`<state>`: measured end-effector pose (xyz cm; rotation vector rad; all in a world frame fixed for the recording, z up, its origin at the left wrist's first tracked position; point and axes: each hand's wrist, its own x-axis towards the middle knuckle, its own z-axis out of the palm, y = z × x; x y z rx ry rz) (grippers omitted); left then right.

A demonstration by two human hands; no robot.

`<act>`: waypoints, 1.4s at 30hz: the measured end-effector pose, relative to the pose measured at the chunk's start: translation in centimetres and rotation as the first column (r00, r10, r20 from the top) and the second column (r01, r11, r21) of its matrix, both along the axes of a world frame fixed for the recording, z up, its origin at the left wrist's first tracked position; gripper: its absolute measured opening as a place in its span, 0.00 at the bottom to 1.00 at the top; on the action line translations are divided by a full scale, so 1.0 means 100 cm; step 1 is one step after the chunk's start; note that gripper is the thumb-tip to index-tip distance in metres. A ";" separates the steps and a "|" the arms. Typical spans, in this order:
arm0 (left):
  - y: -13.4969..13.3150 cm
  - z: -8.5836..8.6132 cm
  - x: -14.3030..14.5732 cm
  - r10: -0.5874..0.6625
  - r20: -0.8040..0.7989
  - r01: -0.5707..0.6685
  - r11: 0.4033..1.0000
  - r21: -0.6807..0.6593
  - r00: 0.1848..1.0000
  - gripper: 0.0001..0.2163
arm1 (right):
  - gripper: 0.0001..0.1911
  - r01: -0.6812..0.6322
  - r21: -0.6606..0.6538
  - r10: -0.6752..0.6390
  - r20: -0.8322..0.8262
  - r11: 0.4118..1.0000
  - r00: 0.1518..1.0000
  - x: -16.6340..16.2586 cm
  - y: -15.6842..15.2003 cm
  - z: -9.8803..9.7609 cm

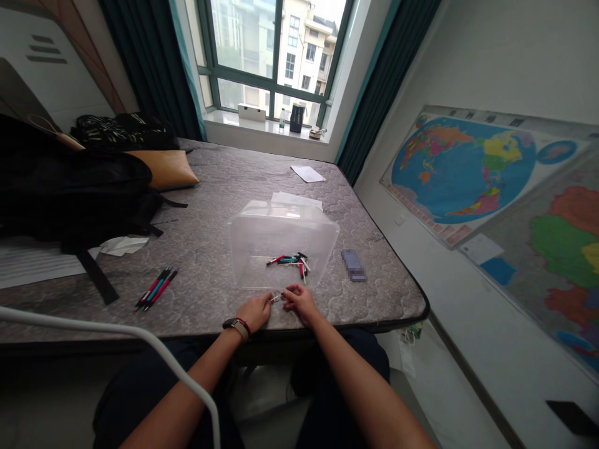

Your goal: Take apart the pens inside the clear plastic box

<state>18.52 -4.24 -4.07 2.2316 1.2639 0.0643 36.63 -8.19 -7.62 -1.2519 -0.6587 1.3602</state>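
At the mattress's near edge, my left hand (256,312), with a watch on its wrist, is closed on a thin whitish stick-like piece (275,299). Close beside it on the right, my right hand (300,303) has its fingers pinched at the other end of that piece; a tiny dark bit shows at the fingertips, too small to name. Just beyond both hands, a clear plastic box (243,249) lies with its open side toward me. Inside it is a loose heap of red, teal, black and white pen parts (292,259).
Several pens (156,289) lie side by side on the mattress (201,262) at left. A blurred-out bluish rectangular object (354,265) is right of the box. Left stand a black backpack (70,193) and papers (42,262). A white cable-like tube (140,330) crosses the lower left foreground.
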 end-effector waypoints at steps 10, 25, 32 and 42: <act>0.012 -0.010 -0.003 0.131 0.165 -0.133 0.991 0.002 0.978 0.10 | 0.20 0.113 -0.016 -0.114 -0.169 0.993 0.979 0.007 -0.003 0.001; 0.012 -0.007 0.002 0.162 0.308 -0.167 0.986 -0.010 0.937 0.13 | 0.18 -0.033 0.041 0.037 -0.076 0.999 0.996 0.008 -0.002 -0.001; 0.013 -0.006 0.002 0.152 0.261 -0.157 0.988 -0.004 0.953 0.13 | 0.23 0.036 0.038 -0.033 -0.076 0.999 0.997 0.003 -0.003 -0.002; 0.013 -0.001 0.001 0.164 0.251 -0.164 0.986 -0.022 0.954 0.14 | 0.19 0.186 0.024 -0.182 -0.113 0.982 0.977 0.007 0.004 0.019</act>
